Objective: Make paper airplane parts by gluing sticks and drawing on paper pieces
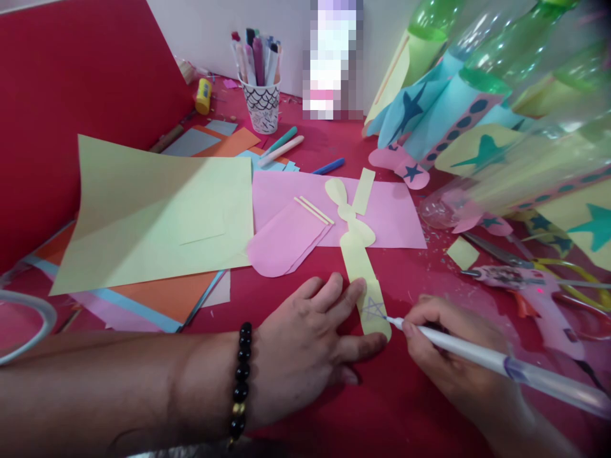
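My left hand lies flat on the red table, fingertips and thumb pressing the lower end of a long pale yellow paper strip. A black bead bracelet circles that wrist. My right hand grips a white pen; its tip touches a small blue star outline drawn on the rounded end of the strip.
A pink sheet with pink cut-outs lies behind the strip. A big yellow sheet on orange and blue papers lies left. A cup of markers stands at the back. Decorated green bottles, scissors and a glue gun are right.
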Available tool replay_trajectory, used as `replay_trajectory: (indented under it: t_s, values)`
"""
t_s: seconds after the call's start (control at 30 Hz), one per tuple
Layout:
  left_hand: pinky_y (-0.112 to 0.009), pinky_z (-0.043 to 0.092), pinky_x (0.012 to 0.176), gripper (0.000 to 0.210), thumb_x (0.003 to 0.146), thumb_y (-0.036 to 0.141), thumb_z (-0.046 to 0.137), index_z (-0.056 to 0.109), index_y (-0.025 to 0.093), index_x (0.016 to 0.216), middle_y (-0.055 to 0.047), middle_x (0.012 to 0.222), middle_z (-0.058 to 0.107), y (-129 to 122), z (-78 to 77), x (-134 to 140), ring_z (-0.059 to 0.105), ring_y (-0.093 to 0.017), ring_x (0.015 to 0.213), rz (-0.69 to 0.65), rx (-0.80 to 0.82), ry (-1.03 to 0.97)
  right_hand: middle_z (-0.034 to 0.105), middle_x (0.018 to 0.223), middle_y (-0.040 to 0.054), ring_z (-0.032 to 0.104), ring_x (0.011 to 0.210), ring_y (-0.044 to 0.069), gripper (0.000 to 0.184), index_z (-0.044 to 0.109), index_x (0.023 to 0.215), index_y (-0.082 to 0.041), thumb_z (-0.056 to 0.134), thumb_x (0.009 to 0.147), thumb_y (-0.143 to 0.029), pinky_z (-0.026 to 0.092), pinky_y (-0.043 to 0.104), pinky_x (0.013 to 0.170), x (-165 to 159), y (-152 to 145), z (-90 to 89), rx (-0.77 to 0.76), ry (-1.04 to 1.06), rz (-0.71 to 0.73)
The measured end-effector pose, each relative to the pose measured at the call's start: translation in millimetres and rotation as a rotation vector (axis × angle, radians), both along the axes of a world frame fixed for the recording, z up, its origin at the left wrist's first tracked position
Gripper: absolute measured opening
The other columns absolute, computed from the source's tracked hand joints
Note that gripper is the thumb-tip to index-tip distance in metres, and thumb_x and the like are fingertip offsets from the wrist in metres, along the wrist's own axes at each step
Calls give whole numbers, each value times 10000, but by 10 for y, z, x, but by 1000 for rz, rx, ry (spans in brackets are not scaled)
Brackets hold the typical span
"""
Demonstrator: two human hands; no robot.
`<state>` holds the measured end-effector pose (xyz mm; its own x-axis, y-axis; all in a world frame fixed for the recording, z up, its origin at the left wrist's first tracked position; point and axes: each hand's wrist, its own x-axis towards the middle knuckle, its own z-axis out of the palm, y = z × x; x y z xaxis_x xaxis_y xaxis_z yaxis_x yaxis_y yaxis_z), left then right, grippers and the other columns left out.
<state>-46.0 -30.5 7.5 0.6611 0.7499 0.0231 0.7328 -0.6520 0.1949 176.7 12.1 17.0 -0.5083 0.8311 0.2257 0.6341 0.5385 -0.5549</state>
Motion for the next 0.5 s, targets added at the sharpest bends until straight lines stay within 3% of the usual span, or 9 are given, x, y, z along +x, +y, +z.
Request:
replay_trajectory:
  t_s: [0.3, 0.5]
  values:
    - [-455, 348, 991, 517, 922, 589, 475, 422, 436, 1413, -112, 1526, 345, 1, 7, -1, 410, -323, 1263, -4, 1, 9, 584, 635, -27, 497, 489, 106, 82, 585, 776, -221, 584, 857, -228, 400, 256, 505, 1, -38, 26, -20, 41, -69]
    - [-455, 347, 995, 535, 921, 598, 465, 402, 438, 1428, -106, 1524, 356, 7, 15, -3, 407, -315, 1266, -12, 10, 20, 676, 771, 15, 629, 634, 150, 28, 621, 846, -226, 596, 844, -212, 478, 265, 587, -31, -15, 1, -17, 88, -65]
